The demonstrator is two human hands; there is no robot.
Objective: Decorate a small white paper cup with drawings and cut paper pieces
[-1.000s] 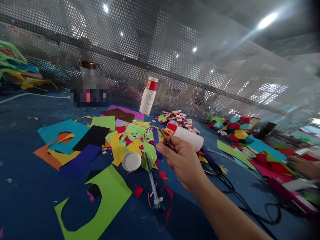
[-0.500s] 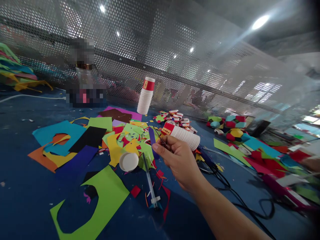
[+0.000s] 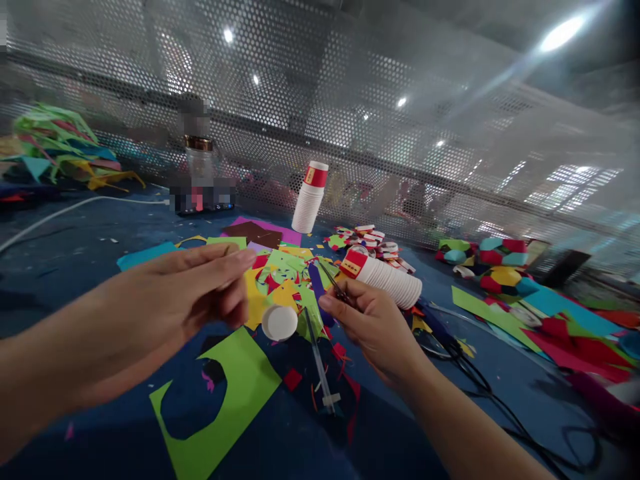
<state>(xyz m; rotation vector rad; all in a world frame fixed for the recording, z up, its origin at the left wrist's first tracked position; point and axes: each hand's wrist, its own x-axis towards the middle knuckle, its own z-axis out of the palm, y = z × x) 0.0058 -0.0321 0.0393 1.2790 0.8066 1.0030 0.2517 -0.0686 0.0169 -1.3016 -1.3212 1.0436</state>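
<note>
perforated panel [image 3: 280,100]: grey, runs across the back, behind everything else.
worktop [image 3: 390,433]: dark blue, strewn with coloured paper and small scraps.
left hand [image 3: 200,287]: raised above the paper, thumb laid along curled fingers; cannot tell whether anything is pinched between them.
right hand [image 3: 377,327]: thumb and fingers pinching a thin dark tool, well apart from the left hand.
green sheet [image 3: 245,390]: flat on the worktop, below and between the hands, a large rounded piece cut out of it.
lying cup stack [image 3: 390,281]: on its side, just beyond the right hand.
standing cup stack [image 3: 307,203]: upright near the panel, red band at the top.
clear tube [image 3: 320,360]: lies on the worktop between the hands.
white cup [image 3: 280,323]: open round side showing, left of the tube.
thin dark tool [image 3: 334,283]: in the right hand, tip pointing away, over scraps.
red scrap [image 3: 293,379]: just beside the green sheet.
</note>
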